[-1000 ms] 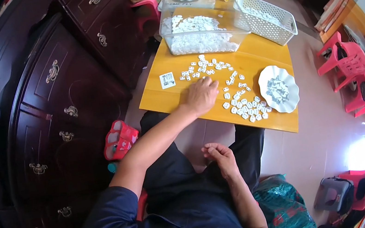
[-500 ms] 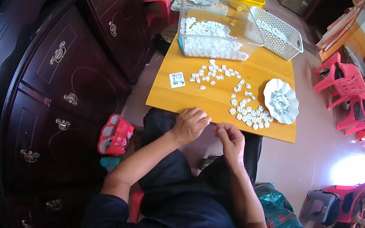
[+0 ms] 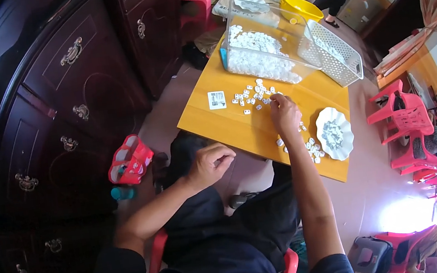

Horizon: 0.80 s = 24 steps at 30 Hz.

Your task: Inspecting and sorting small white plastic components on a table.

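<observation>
My right hand point(image 3: 286, 116) reaches over the wooden table, its fingertips pinched together at the edge of a scatter of small white pieces with dark marks point(image 3: 249, 97). Whether a piece sits between those fingertips is hidden. Nearer to me, above my lap and off the table's edge, my left hand point(image 3: 212, 165) is closed with curled fingers; what it holds, if anything, cannot be made out. More marked white pieces point(image 3: 314, 148) lie partly behind my right wrist. Beside them stands a white scalloped dish point(image 3: 347, 143) with small greyish bits in it.
A clear plastic bin point(image 3: 264, 66) full of white pieces stands across the table point(image 3: 216, 123), beside a white perforated basket point(image 3: 351, 70) and a yellow bowl point(image 3: 303, 7). A printed card point(image 3: 217, 100) lies at left. Dark cabinets line my left. Other people sit and stand farther off.
My hands, close together at the table edge before, are now apart. The right has moved forward to the scattered pieces; the left has drawn back over my lap. A standing person shows more at the back.
</observation>
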Tool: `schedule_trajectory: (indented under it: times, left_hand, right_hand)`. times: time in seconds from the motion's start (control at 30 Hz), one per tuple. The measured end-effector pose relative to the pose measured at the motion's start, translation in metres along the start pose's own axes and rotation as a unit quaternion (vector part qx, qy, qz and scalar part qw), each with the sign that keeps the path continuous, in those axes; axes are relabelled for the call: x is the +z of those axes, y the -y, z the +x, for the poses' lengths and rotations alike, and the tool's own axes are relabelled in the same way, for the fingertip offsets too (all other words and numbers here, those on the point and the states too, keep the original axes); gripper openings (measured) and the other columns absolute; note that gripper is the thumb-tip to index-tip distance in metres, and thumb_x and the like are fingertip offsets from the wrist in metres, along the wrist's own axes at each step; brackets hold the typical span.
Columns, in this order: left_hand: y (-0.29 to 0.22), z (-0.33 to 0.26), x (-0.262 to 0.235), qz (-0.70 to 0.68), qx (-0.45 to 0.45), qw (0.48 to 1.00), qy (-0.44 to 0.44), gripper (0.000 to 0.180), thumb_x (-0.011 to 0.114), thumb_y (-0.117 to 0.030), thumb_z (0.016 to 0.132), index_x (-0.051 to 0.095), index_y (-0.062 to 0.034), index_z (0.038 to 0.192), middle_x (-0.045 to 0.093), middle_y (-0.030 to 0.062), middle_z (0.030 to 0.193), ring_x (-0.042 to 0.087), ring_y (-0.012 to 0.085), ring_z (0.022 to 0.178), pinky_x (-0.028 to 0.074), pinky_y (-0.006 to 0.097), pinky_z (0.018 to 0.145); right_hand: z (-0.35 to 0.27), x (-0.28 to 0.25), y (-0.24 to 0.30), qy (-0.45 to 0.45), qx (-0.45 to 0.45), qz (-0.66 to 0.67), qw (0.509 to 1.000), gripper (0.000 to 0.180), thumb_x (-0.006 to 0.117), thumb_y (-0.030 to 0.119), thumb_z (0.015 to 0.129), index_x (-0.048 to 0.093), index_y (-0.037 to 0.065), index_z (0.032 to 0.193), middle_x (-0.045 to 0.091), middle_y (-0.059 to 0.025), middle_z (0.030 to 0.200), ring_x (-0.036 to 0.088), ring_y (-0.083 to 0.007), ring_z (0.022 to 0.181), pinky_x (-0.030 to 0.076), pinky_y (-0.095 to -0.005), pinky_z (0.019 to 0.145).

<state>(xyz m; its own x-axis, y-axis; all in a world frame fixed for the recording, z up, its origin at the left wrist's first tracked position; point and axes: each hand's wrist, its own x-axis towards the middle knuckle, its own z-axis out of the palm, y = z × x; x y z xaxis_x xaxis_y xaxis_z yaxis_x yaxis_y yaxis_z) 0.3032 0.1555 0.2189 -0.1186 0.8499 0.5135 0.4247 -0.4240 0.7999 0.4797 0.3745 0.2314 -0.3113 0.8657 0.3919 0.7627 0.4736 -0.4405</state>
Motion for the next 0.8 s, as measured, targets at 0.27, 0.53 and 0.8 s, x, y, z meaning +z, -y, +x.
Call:
schedule_trajectory:
  times: [0.27, 0.53, 0.8]
  left_hand:
    - [0.007, -0.004, -0.018, -0.012, -0.047, 0.999, -0.015, 0.009, 0.067, 0.006, 0.083, 0.068, 0.0008, 0.091, 0.068, 0.0101, 0.085, 0.068, 0.0194, 0.077, 0.052, 0.028, 0.068]
    - [0.007, -0.004, -0.016, -0.056, -0.111, 0.992, 0.002, 0.007, 0.066, 0.004, 0.086, 0.068, 0.0016, 0.092, 0.068, 0.0067, 0.086, 0.066, 0.0125, 0.078, 0.052, 0.024, 0.067]
    - [0.010, -0.006, -0.010, -0.051, -0.101, 0.993, -0.013, 0.006, 0.069, 0.000, 0.085, 0.068, 0.0004, 0.090, 0.069, 0.0076, 0.083, 0.064, 0.0123, 0.066, 0.049, 0.025, 0.059]
  right_hand:
    - [0.007, 0.016, 0.010, 0.036, 0.021, -0.074, 0.996, 0.014, 0.062, 0.021, 0.089, 0.071, 0.012, 0.093, 0.068, -0.0130, 0.096, 0.067, -0.0335, 0.089, 0.054, -0.0451, 0.078]
    - [0.000, 0.016, 0.000, 0.032, 0.024, -0.011, 0.999, 0.014, 0.061, 0.020, 0.087, 0.070, 0.010, 0.090, 0.068, -0.0146, 0.093, 0.067, -0.0345, 0.086, 0.053, -0.0456, 0.077]
    - [0.006, 0.012, 0.000, 0.012, 0.005, 0.035, 0.999, 0.016, 0.066, 0.023, 0.085, 0.070, 0.009, 0.091, 0.069, -0.0132, 0.089, 0.068, -0.0334, 0.083, 0.054, -0.0450, 0.075]
